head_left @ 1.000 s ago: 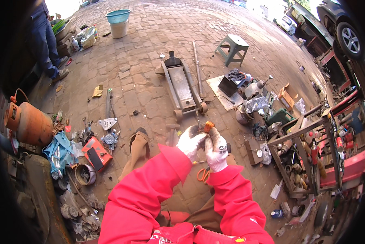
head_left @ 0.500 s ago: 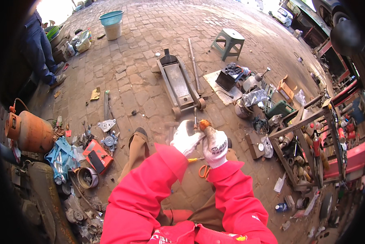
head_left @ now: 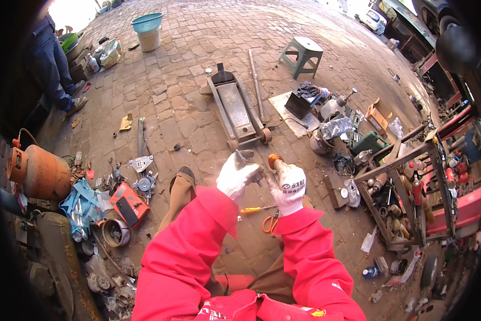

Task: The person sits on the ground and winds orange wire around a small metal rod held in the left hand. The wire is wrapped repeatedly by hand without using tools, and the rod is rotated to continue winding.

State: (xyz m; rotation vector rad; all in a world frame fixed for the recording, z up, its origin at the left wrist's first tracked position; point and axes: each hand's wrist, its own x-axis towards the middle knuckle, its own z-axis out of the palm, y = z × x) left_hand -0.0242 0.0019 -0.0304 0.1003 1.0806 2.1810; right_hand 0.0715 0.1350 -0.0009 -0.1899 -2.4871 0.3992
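Note:
My left hand [head_left: 237, 175], in a white glove with dark-stained fingertips, is closed around a small metal rod-like part [head_left: 244, 155], mostly hidden by the fingers. My right hand [head_left: 289, 187], gloved too, grips a short brush-like thing with an orange-brown tip [head_left: 274, 160]; its thick handle is largely covered by the palm. A small gap separates the two hands. On the bricks below them lie a yellow-handled screwdriver [head_left: 257, 209] and orange-handled scissors [head_left: 270, 222].
Ahead stands a floor jack [head_left: 235, 109] with a long bar [head_left: 255, 83] beside it. A green stool [head_left: 302, 56] is farther off. To the left are an orange gas cylinder [head_left: 46, 172] and a red box [head_left: 129, 204]; a cluttered metal frame [head_left: 393, 182] stands right. A person's legs [head_left: 53, 64] show far left.
My hands have drawn apart, the left moving slightly left. The metal part has tilted and shows less beyond the fingers. More of the screwdriver and scissors is visible.

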